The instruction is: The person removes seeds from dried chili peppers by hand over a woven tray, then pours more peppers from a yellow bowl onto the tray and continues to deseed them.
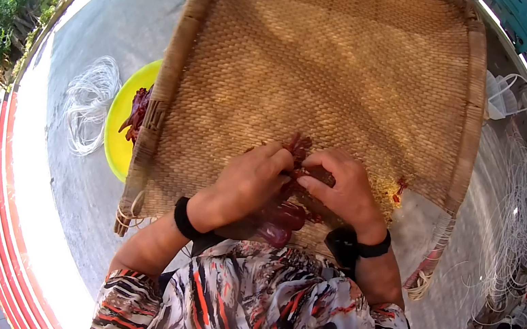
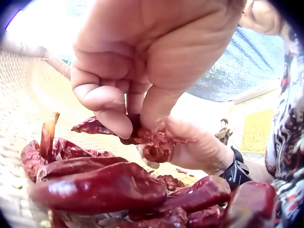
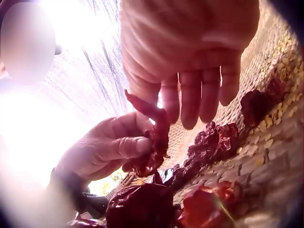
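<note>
Dried red peppers [image 2: 99,187] lie in a pile on the woven mat [image 1: 336,52], close to the person's body. Over the pile the left hand [image 1: 243,182] pinches a torn dark red pepper [image 3: 159,137] between thumb and fingers. Facing it, the right hand [image 1: 345,191] has its thumb and index finger at the same pepper; in the right wrist view its other fingers [image 3: 191,97] hang fairly straight. Pale yellow seeds [image 3: 270,137] and crumpled red pieces [image 3: 213,140] lie on the mat beside the right hand.
Left of the mat, a yellow-green basin [image 1: 115,151] holds more red peppers. White cord [image 1: 90,103] is coiled on the floor beyond it, and more strands [image 1: 516,225] lie at the right. In the left wrist view a person [image 2: 223,132] is in the background.
</note>
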The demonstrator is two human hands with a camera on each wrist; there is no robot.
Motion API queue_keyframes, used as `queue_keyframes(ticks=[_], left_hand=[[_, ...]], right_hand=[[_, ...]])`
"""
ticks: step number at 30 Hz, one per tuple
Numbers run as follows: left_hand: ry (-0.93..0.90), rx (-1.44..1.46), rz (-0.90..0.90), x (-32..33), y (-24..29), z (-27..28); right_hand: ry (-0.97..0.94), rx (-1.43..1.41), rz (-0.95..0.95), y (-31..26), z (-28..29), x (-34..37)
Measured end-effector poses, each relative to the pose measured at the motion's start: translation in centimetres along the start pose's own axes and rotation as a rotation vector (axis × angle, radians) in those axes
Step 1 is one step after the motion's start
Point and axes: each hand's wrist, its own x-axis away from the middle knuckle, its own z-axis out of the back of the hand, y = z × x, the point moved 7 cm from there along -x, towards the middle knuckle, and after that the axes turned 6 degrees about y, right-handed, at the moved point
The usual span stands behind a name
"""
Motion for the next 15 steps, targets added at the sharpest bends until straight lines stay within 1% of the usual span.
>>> queue_keyframes(ticks=[2,3,5,6,9,11,12,14,15], left_hand=[[0.025,-0.028,0.011,0.2,0.1,0.3],[0.039,-0.041,0.016,0.3,0.1,0.5],[-0.025,0.116,0.146,0.8,-0.7,0.3],[-0.057,0.194,0.212,1.1,-1.1,0.2],[-0.188,0.775,0.635,2.4,-2.5,-1.2],[-0.118,0.935,0.658,2.3,-2.1,-1.3],[-0.082,1.015,0.669,2.2,-2.0,-1.3],[-0.09,0.969,0.685,2.3,-2.1,-1.3],[-0.095,0.945,0.694,2.4,-2.2,-1.3]], right_hand=[[-0.035,-0.05,0.062,-1.0,-0.3,0.0],[-0.038,-0.086,0.024,-0.8,-0.6,0.1],[-0.046,-0.157,-0.054,0.0,-1.0,0.3],[-0.058,-0.179,-0.061,0.0,-1.1,0.3],[-0.076,-0.204,-0.058,0.0,-1.0,0.4],[-0.061,-0.171,-0.031,0.0,-0.9,0.4],[-0.044,-0.178,-0.053,0.0,-0.8,0.5],[-0.009,-0.194,-0.096,-0.2,-0.5,0.5],[0.004,-0.173,-0.081,-0.1,-0.4,0.5]])
